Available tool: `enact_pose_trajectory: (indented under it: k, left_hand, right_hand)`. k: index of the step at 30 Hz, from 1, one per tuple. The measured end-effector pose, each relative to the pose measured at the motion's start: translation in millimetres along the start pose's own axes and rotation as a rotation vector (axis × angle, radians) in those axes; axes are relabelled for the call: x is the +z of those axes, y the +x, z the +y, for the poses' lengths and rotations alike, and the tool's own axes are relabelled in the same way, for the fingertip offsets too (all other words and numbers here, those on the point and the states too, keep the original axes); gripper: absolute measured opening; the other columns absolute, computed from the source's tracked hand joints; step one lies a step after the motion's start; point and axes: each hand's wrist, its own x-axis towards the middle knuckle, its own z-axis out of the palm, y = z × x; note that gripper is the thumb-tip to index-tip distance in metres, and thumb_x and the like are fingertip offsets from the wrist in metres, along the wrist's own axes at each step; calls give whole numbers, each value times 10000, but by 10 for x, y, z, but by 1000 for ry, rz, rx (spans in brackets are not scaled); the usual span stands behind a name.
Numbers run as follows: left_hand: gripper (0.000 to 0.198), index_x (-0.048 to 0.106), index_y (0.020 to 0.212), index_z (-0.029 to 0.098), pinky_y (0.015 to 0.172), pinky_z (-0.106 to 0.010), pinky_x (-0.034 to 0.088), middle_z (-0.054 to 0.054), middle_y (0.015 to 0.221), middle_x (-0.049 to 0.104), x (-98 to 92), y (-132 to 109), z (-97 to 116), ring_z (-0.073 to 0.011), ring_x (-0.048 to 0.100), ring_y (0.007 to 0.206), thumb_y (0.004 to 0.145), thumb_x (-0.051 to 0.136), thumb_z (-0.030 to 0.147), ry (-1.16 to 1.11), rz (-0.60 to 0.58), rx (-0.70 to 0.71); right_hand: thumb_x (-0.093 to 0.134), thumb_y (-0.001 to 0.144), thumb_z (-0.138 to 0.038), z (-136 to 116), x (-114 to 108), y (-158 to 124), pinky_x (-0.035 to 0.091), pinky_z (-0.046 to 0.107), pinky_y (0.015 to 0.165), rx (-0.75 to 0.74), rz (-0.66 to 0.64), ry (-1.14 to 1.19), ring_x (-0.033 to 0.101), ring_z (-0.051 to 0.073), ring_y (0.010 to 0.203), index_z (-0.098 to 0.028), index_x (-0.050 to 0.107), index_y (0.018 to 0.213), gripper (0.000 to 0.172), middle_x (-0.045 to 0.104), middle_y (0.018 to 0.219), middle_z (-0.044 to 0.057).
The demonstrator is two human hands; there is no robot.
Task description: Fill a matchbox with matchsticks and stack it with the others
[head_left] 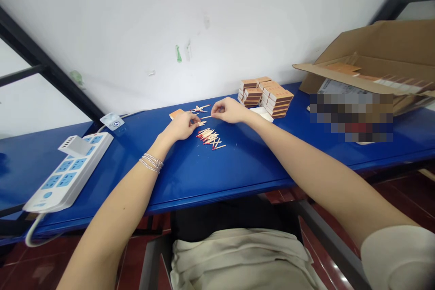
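My left hand (181, 126) rests on the blue table (190, 172), fingers closed on a few matchsticks whose ends stick out to the right. My right hand (228, 110) hovers just beyond, fingertips pinched on a single matchstick (206, 117). A loose pile of red-tipped matchsticks (210, 137) lies right in front of both hands. A smaller scatter of matchsticks (200, 109) lies behind them, next to an orange matchbox (176, 113). Silver bracelets circle my left wrist.
Stacks of brown matchboxes (267, 95) stand at the back right, with a white tray (261, 113) in front. An open cardboard carton (370, 68) fills the far right. A white-and-blue power strip (68, 170) lies at the left edge. A white wall stands behind.
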Motion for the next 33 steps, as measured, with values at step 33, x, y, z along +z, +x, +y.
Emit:
enact_pose_trajectory:
  k: [33]
  left_hand:
    - [179, 715, 917, 173, 774, -320, 478, -59, 881, 716, 9, 11, -29, -172, 620, 753, 833, 561, 209, 15, 6, 14]
  right_hand:
    - [658, 723, -258, -42, 0, -32, 404, 225, 604, -43, -194, 141, 533, 103, 602, -129, 734, 809, 173, 675, 707, 21]
